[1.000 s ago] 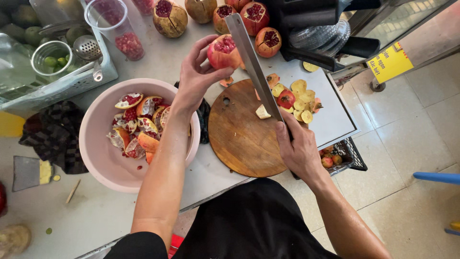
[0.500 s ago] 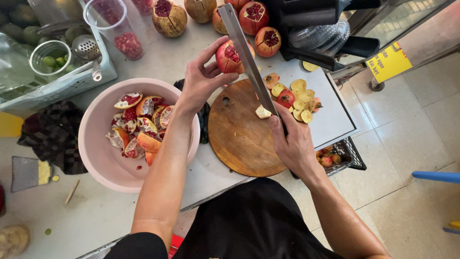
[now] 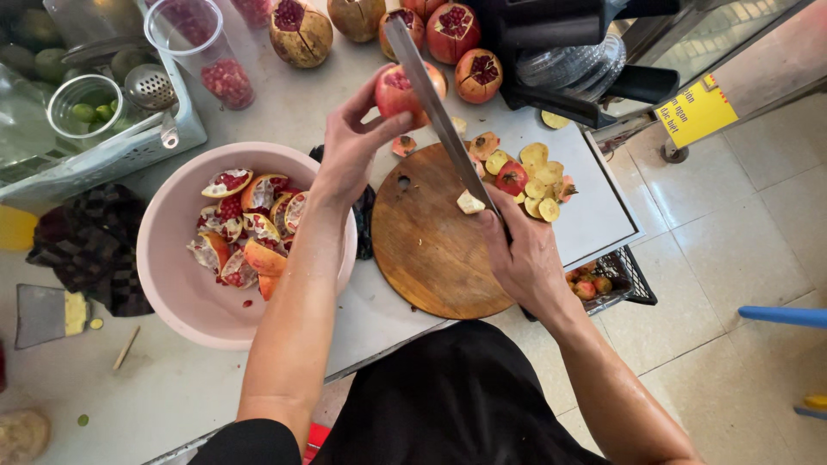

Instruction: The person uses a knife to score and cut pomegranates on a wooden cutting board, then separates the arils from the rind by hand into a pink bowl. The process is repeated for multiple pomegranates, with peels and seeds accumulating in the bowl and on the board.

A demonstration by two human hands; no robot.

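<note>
The left hand (image 3: 353, 151) lifts a red, round pomegranate with its crown end cut open (image 3: 401, 90) above the far edge of the round wooden cutting board (image 3: 431, 250), probably so the blade can work round the fruit without touching the wood. Its fingers (image 3: 392, 125) are curled and clamped on the fruit from the near side, thumb underneath. The right hand (image 3: 521, 254) is closed in a fist around the handle of a long steel-bladed knife (image 3: 435, 108), whose blade slants up and across the pomegranate's right side, touching it. The handle itself is hidden in the grip. At the left edge of the board stands a wide pale pink plastic bowl (image 3: 172, 293) holding cut pomegranate pieces, likely set there to be within easy reach. Yellowish peel trimmings (image 3: 534, 172) lie at the board's far right edge, and more whole pomegranates (image 3: 452, 30) wait along the far edge of the grey tabletop (image 3: 172, 387).
</note>
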